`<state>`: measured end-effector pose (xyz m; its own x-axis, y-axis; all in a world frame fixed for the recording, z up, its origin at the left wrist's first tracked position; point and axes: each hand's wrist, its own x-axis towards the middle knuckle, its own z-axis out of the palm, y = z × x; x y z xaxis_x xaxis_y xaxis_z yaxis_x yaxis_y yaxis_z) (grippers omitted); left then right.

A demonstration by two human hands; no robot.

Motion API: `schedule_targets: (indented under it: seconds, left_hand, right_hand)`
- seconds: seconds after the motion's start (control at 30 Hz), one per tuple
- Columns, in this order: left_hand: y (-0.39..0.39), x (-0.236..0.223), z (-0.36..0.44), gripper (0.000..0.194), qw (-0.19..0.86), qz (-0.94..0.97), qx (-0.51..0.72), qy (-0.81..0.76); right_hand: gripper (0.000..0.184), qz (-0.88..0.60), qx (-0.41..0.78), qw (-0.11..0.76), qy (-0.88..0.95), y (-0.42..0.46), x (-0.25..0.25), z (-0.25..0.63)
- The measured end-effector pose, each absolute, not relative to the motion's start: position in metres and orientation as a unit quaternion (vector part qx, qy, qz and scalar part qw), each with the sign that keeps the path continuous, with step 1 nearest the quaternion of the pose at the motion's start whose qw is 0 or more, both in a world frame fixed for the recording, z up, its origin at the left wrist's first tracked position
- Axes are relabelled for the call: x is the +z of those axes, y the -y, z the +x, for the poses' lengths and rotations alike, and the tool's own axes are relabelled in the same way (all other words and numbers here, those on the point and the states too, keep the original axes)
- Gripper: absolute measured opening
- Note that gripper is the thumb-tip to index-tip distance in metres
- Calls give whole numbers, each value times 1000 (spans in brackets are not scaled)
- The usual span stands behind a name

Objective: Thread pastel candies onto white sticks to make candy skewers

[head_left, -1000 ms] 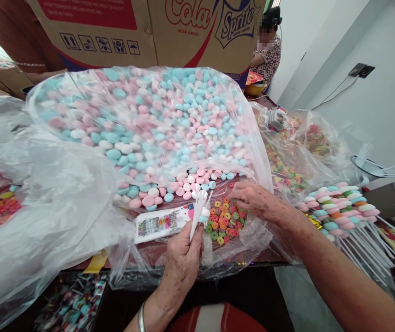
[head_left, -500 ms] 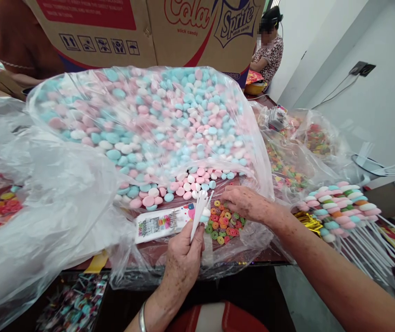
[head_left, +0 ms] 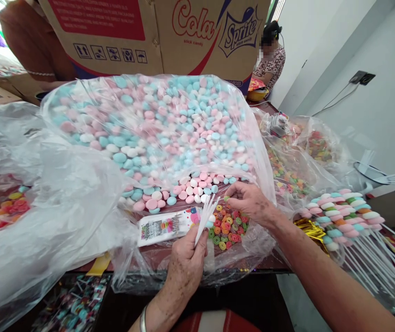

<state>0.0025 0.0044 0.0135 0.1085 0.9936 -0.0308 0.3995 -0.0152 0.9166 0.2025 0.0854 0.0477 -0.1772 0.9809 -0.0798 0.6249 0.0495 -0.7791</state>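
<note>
My left hand [head_left: 187,260] is closed around a fan of thin white sticks [head_left: 203,221], their tips pointing up and away. A pale marshmallow [head_left: 212,219] shows right beside the sticks; whether it is threaded on one I cannot tell. Between thumb and fingertips my right hand [head_left: 251,200] pinches a green gummy ring [head_left: 226,198]. Below that hand lies a pile of colourful gummy rings [head_left: 228,230] on clear plastic. Loose pink, white and blue marshmallows [head_left: 191,188] spread just beyond the sticks. A white printed packet [head_left: 164,227] lies flat left of the sticks.
A large clear bag of marshmallows [head_left: 170,124] fills the middle, backed by a cardboard box [head_left: 197,50]. Stacked marshmallow skewers [head_left: 346,214] and gold ties [head_left: 311,233] lie right. Bagged gummies [head_left: 289,177] sit behind them. A person [head_left: 272,60] is at the far right.
My right hand has lifted slightly from the gummy rings and now shows a green one in its fingertips. My left hand still holds the sticks. The view has shifted slightly.
</note>
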Motion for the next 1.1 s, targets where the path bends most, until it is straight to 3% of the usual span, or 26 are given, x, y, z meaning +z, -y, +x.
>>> schedule_targets:
  seconds: [0.1,0.27,0.57,0.77,0.97,1.1]
  left_hand:
    - [-5,12,2,33,395,643,344,-559]
    - [-5,11,3,34,379,655,340,-558]
    - [-6,10,4,34,375,649,337,-570]
    - [-6,11,5,33,370,644,358,-567]
    - [-6,9,4,34,381,618,386,-569]
    - [-4,7,3,35,398,586,392,-587]
  right_hand:
    - [21,-505,535,408,540,-82,45,200]
    - [27,-459,582,468,481,-77,42,194]
    - [13,-484,412,473,610,-66,43,188]
    - [16,-490,267,448,698,-53,40,175]
    - [27,-485,429,412,641,-36,40,160]
    - [28,-451,464,364,670,-50,51,173]
